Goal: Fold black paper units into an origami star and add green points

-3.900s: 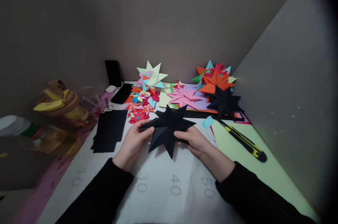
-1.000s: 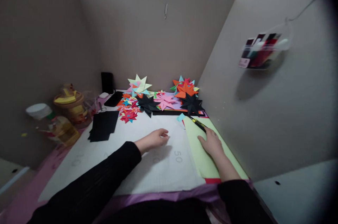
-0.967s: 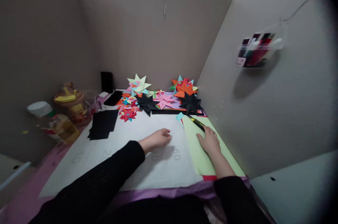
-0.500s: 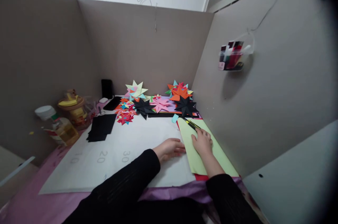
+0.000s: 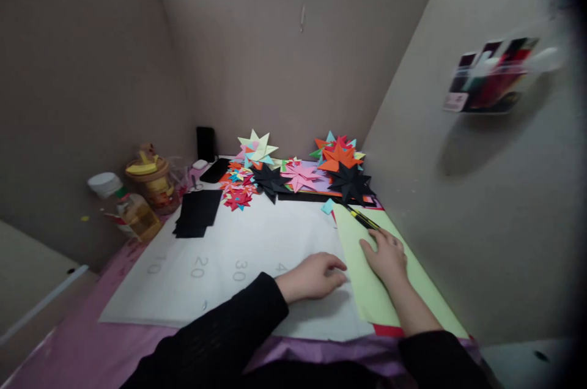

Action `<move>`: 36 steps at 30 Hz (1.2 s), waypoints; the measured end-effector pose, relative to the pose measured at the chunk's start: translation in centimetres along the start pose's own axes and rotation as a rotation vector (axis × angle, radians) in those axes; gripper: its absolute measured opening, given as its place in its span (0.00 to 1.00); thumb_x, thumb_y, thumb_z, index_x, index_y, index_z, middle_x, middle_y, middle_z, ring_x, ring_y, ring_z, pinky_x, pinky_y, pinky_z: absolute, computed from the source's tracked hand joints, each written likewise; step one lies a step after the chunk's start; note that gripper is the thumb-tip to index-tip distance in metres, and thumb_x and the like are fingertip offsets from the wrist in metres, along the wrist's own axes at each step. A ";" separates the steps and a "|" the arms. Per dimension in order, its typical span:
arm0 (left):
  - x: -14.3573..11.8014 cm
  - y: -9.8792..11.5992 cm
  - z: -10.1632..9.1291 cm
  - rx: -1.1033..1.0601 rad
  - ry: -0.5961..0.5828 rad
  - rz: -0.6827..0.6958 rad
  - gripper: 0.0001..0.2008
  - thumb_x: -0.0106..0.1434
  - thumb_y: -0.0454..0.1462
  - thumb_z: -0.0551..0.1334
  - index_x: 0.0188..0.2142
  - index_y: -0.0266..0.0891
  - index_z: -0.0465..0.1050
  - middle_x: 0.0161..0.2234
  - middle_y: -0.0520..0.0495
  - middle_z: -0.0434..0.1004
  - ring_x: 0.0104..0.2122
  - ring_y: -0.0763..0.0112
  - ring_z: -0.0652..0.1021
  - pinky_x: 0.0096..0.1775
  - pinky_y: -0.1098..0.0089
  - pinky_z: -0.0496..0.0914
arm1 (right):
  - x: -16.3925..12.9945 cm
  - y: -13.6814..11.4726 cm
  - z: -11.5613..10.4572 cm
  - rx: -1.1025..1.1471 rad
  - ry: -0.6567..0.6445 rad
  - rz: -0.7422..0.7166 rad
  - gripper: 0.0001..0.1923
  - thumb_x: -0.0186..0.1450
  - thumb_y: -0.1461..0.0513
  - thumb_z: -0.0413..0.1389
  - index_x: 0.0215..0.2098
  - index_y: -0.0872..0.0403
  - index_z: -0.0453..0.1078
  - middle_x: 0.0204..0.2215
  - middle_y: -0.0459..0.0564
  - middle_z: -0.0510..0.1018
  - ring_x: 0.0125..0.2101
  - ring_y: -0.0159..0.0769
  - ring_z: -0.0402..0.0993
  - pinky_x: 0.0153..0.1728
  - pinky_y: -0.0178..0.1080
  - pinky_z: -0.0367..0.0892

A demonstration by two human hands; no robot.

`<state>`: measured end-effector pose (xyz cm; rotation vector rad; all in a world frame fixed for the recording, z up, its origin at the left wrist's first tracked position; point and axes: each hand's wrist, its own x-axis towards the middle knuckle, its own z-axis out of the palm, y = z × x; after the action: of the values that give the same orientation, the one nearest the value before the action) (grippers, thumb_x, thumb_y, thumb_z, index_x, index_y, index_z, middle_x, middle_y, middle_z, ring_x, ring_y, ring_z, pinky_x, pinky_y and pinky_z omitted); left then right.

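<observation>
My right hand [image 5: 387,259] rests on a stack of pale green paper [image 5: 355,248] with its fingers spread. Red paper [image 5: 387,330] peeks out from beneath that stack. By its fingertips lie slim black-and-yellow tools [image 5: 360,216], perhaps cutters; their exact kind is unclear. My left hand [image 5: 316,276] hovers over the white numbered sheet [image 5: 275,236], just left of the green stack. Its fingers are loosely bent, with a gap between thumb and forefinger, and nothing shows in them. A small light blue piece of paper [image 5: 327,207] lies by the stack's top corner.
Folded paper stars, including a black star [image 5: 351,183] and a pink star [image 5: 301,175], line the back. Black paper sheets [image 5: 197,211] lie left. A bottle [image 5: 142,216] and a lidded cup [image 5: 153,184] stand at far left. Grey partitions [image 5: 275,59] surround the table.
The view has swung so things sit farther right or lower in places. My left hand has lifted slightly off the green stack's edge, fingers more bent. My right hand stays on the paper.
</observation>
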<state>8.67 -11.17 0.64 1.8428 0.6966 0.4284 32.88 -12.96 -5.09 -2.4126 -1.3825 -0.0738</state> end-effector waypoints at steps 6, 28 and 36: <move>-4.3 -2.8 -11.3 0.394 0.317 -0.056 0.11 0.59 0.37 0.58 0.40 0.37 0.75 0.41 0.40 0.74 0.43 0.59 0.73 0.48 0.62 0.65 | -0.7 0.3 0.7 -0.025 -0.017 -0.008 0.28 0.63 0.51 0.49 0.56 0.57 0.65 0.64 0.62 0.54 0.63 0.60 0.47 0.54 0.60 0.57; -2.3 -4.9 -10.5 0.510 0.111 -0.030 0.10 0.62 0.36 0.54 0.39 0.41 0.74 0.36 0.44 0.76 0.38 0.61 0.74 0.41 0.63 0.65 | -4.6 -6.1 -1.6 -0.180 -0.432 -0.158 0.34 0.54 0.76 0.45 0.61 0.70 0.57 0.58 0.70 0.65 0.59 0.55 0.61 0.54 0.50 0.63; -2.2 -5.2 -10.5 0.468 0.135 0.010 0.11 0.63 0.37 0.54 0.37 0.41 0.76 0.35 0.44 0.77 0.38 0.61 0.74 0.41 0.63 0.66 | -3.4 -6.4 -4.8 -0.071 -0.482 -0.041 0.31 0.57 0.73 0.44 0.60 0.61 0.54 0.40 0.64 0.79 0.37 0.46 0.78 0.34 0.40 0.65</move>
<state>-0.56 -3.67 -0.27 2.2712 0.9392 0.4243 26.35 -14.46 0.39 -2.5665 -1.6480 0.4865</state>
